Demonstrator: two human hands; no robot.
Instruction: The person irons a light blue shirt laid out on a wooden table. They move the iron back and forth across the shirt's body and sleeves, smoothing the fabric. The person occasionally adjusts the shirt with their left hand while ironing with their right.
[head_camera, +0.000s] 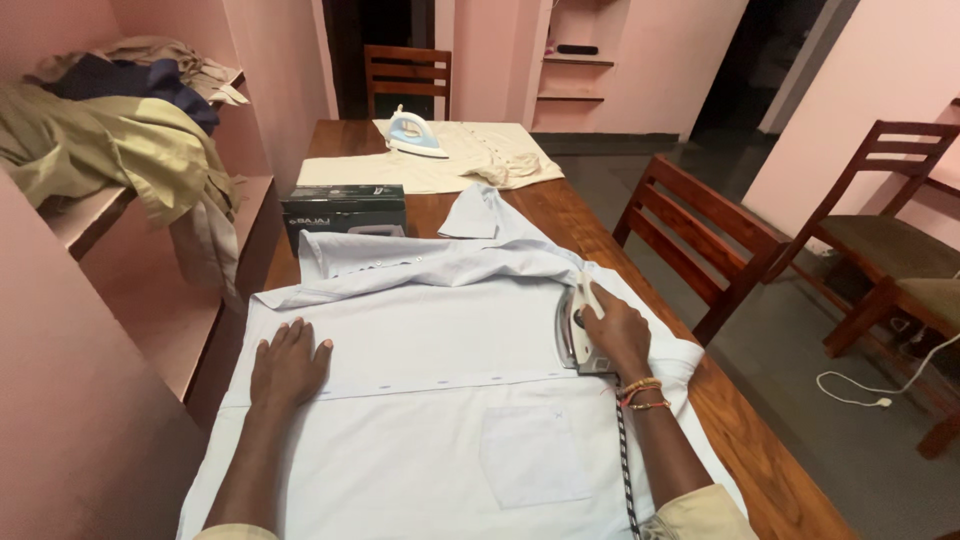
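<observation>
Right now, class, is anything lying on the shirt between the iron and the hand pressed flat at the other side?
Nothing visible does. The right hand grips the iron at one edge of the pale blue shirt; the left hand lies flat at the other. Between them is only bare cloth and the button placket.

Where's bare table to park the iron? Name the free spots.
Bare wood shows along the right edge, between the pale blue shirt and the cream shirt, and a strip right of the right hand. The left side is crowded: the black box sits there, left hand pressing the shirt.
</observation>
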